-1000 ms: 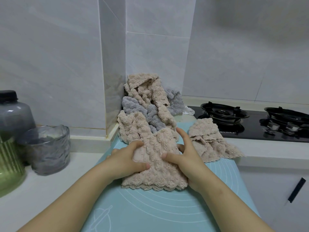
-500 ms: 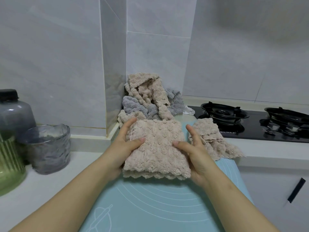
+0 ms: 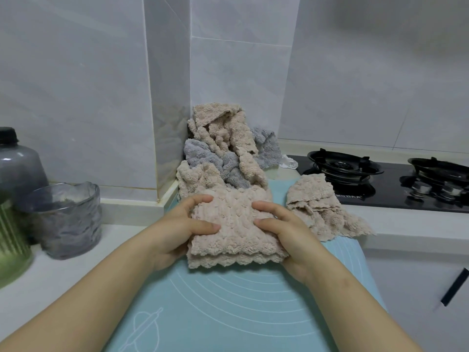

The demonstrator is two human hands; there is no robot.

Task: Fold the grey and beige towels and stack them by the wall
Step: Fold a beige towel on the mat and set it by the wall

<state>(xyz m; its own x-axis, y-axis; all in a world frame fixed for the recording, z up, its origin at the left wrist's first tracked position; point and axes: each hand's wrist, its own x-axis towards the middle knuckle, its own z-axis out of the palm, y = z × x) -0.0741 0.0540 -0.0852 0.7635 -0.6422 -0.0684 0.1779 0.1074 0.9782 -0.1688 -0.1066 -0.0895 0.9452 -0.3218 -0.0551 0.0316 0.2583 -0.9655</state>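
Wall tiling (image 3: 88, 85) is filling the upper half of the frame. Blue mat (image 3: 228, 306) is covering the lower centre, printed with pale arcs. Black hob (image 3: 380, 184) is sitting at right centre, cut off by the right edge.

Towel pile (image 3: 223, 148) is leaning in the wall corner at centre. It is unfolded and crumpled, with nubby beige pieces draping over a grey towel (image 3: 200, 153). How many towels are in it is hard to make out.

Folded beige towel (image 3: 236, 235) is sitting at frame centre, just below the pile, as a thick rectangle with bobbly pile. Stacked scalloped edges are showing along its lower side. Left hand (image 3: 175, 232) is gripping its left edge, thumb on top and fingers curling over the far side. Right hand (image 3: 286, 232) is gripping the right edge the same way. Both palms are hiding the towel's side edges. I cannot tell whether it is resting on the mat or hanging just above it.

Second beige towel (image 3: 322, 212) is lying loosely folded right of centre, half on the mat.

At the left edge, a smoky jar (image 3: 17, 163) and a green container (image 3: 10, 242) are being cropped by the frame. A ribbed clear cup (image 3: 68, 219) is standing beside them.
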